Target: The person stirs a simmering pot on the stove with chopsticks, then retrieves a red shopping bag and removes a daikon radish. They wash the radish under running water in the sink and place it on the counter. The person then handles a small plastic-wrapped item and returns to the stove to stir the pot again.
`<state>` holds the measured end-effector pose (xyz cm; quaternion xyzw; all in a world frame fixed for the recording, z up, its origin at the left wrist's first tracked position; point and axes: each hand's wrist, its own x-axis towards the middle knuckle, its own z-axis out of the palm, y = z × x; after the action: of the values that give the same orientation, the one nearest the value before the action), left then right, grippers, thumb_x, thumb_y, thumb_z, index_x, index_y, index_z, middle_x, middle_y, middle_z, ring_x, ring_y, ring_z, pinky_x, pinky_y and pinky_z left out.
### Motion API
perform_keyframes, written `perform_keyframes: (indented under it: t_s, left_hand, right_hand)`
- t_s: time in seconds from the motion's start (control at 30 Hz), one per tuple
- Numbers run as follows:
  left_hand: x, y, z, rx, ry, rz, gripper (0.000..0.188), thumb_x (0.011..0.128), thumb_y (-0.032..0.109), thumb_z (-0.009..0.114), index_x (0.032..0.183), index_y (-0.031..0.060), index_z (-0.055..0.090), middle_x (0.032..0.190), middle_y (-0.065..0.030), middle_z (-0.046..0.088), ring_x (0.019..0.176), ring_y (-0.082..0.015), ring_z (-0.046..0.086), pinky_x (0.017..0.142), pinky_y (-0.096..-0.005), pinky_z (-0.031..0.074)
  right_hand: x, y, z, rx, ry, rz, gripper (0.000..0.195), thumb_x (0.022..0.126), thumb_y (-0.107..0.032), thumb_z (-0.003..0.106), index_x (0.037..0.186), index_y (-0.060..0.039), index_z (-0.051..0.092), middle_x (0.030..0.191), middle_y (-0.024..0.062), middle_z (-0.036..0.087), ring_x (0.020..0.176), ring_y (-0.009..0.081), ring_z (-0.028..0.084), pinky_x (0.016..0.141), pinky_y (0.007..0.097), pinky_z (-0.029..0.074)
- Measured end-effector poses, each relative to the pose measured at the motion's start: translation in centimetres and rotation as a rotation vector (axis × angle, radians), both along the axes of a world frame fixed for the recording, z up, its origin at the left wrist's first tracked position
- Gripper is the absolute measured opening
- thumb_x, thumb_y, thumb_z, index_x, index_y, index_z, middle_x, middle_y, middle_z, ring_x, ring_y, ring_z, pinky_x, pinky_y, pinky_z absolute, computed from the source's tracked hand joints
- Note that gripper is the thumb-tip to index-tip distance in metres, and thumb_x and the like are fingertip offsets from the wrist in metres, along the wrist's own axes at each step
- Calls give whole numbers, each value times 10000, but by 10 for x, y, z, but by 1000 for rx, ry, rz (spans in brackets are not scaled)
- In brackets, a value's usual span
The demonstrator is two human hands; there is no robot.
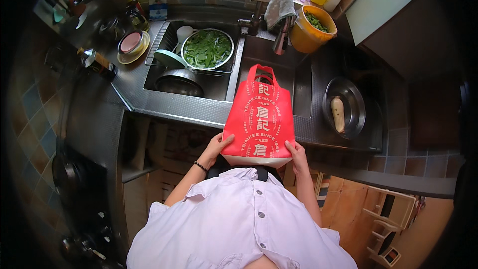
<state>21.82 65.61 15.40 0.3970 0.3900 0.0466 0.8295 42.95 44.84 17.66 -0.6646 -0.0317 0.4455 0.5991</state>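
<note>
A red carrier bag [261,119] with printed writing and two loop handles lies flat in front of my body, its handles over the sink basin. My left hand [217,146] pinches its lower left edge, thumb on top; a dark bead bracelet is on that wrist. At the lower right edge, my right hand [297,153] grips the bag the same way. The bag's pale bottom faces my shirt. Behind it stands the faucet [281,41] with a grey cloth [278,2] draped over it.
A metal bowl of leafy greens in water [207,49] sits in the left basin beside a dark pan [179,83]. On the right counter, a steel bowl [356,110] holds a peeled root [338,114]. A yellow bucket [308,39] with greens stands behind. Bottles stand at left.
</note>
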Motion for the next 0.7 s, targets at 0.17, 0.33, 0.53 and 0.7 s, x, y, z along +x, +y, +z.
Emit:
perform_keyframes:
  t_s: [0.17,0.33,0.53,0.7]
  left_hand:
    - [-18,-3,-31,-207,-185,-169,577,838,419,578,1264,60,429,1183,-40,520,1073,-130,476,948,-274,322]
    - [-14,10,-43,208,-47,-188,407,760,240,702,1091,37,580,1075,-35,549,1006,-105,493,847,-245,400]
    - [-9,11,26,552,-227,-164,391,754,122,699,1103,14,558,1171,-37,476,976,-119,516,815,-245,433]
    - [8,31,77,378,-359,-21,691,755,119,700,1322,58,310,1286,-128,414,1035,-160,525,858,-290,440]
  right_hand:
    - [-1,-3,-22,-33,-44,-60,369,809,-272,626,1072,-21,563,1000,73,618,900,130,570,789,276,438]
    - [4,-21,-38,-1,304,-24,432,799,-272,626,1127,-15,513,1013,86,609,969,166,562,854,307,437]
    - [-2,-9,-47,65,8,-74,335,811,-220,651,1048,-5,550,950,75,619,812,121,593,732,256,494]
    - [-29,11,63,241,-251,-245,247,783,-91,677,990,-8,572,932,54,618,789,75,559,717,220,471]
